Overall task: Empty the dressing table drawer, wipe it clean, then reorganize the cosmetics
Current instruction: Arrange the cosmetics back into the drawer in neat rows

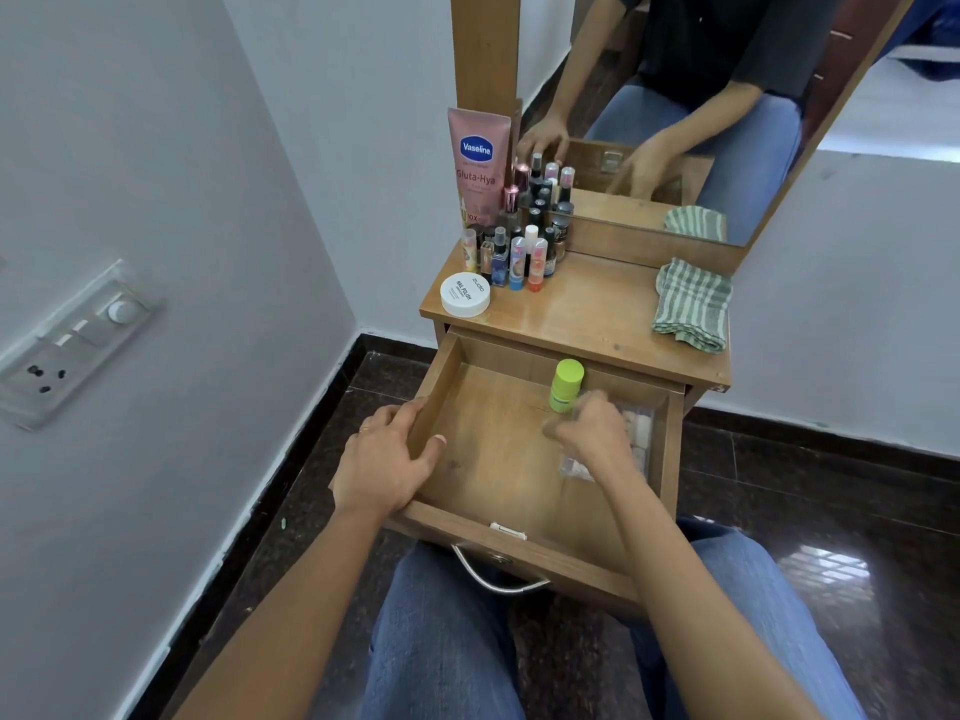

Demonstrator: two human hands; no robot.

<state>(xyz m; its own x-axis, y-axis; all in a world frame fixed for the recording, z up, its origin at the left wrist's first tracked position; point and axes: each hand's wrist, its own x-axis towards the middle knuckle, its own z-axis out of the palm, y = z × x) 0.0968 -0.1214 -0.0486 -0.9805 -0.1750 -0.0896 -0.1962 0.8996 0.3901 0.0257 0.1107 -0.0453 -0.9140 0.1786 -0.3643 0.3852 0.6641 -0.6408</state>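
Denim knees sit just below the open drawer [488, 423], which is pulled well out of the dressing table. Left hand [395, 454] grips its left wall, thumb inside. Right hand [592, 433] pinches a green bottle [566, 384] near its base, though blur softens the fingers. Advise lifting straight up, avoiding the clear compartment box [641, 433] at the drawer's right side. Elsewhere the drawer floor shows bare, scuffed wood. Other cosmetics [514, 252] stand on the tabletop, with a striped cloth [691, 304] folded nearby.

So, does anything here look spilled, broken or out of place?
Nothing spilled or broken. The only stragglers are a green-capped bottle and a clear compartment box in the pulled-out drawer, while the other cosmetics crowd the back left corner of the tabletop.
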